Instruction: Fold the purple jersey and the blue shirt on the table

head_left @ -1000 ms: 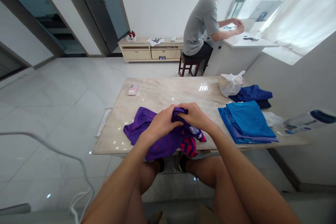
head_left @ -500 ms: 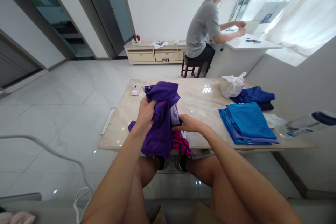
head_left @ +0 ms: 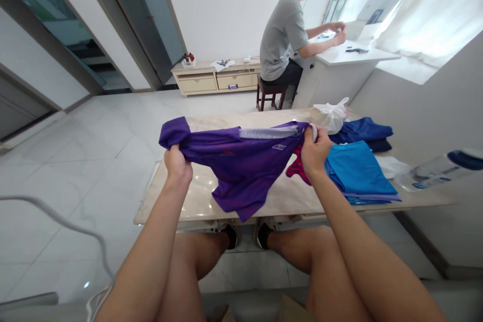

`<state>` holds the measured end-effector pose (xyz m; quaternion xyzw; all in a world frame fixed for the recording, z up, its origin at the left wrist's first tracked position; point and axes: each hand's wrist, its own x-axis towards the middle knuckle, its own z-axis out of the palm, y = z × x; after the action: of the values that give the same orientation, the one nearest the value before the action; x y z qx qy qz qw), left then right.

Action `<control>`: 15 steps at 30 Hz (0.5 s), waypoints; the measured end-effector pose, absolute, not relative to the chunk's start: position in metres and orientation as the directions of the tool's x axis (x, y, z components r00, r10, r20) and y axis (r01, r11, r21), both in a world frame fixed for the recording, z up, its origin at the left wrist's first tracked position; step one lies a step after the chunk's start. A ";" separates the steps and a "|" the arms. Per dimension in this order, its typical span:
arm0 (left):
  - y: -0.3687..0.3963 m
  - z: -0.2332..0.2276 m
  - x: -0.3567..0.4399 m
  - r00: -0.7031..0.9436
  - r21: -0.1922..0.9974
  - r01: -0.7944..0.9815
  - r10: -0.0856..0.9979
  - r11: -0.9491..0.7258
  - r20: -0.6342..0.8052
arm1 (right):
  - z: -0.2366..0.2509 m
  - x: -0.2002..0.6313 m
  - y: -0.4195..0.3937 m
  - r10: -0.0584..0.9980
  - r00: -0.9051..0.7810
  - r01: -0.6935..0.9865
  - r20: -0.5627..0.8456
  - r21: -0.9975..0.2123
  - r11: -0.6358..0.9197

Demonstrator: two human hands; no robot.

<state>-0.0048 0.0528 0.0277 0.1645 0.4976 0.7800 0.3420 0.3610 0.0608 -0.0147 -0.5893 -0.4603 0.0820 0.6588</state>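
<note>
A purple sports shirt (head_left: 241, 163) with a white collar band and a red-and-purple striped part hangs stretched above the marble table (head_left: 211, 196). My left hand (head_left: 176, 163) grips its left end by the sleeve. My right hand (head_left: 315, 150) grips its right end near the collar. The shirt's lower part sags down towards the near table edge. I am seated, with my knees under the table.
Folded blue garments (head_left: 356, 171) lie stacked on the table's right side, with a dark blue garment (head_left: 362, 130) and a white plastic bag (head_left: 330, 115) behind them. A plastic bottle (head_left: 433, 171) lies at the far right. Another person sits at a white desk (head_left: 350, 58) in the back.
The shirt went from a bunch on the table to being lifted and pulled out wide. My hands have moved apart, the left one to the left and the right one to the right.
</note>
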 end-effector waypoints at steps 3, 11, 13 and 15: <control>0.056 0.027 -0.011 -0.678 0.924 -0.342 0.725 -0.169 -0.118 | -0.011 0.362 0.064 0.642 0.582 0.428 0.499 -0.859 0.280; 0.030 0.045 -0.021 -0.565 0.942 -0.061 0.789 -0.331 0.241 | -0.024 0.378 0.061 0.911 0.366 0.168 0.192 -0.976 0.138; 0.028 0.033 -0.015 -0.477 0.966 -0.034 0.854 -0.255 0.209 | -0.033 0.381 0.057 0.972 0.214 0.295 0.100 -0.955 0.034; 0.030 0.012 -0.004 -0.345 0.996 0.057 0.935 -0.070 0.085 | -0.044 0.379 0.054 0.999 0.040 0.572 0.007 -0.820 -0.017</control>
<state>-0.0044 0.0302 0.0118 0.4343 0.5711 0.5884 0.3729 0.3792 0.0539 -0.0442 -0.6383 -0.6155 0.3181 0.3354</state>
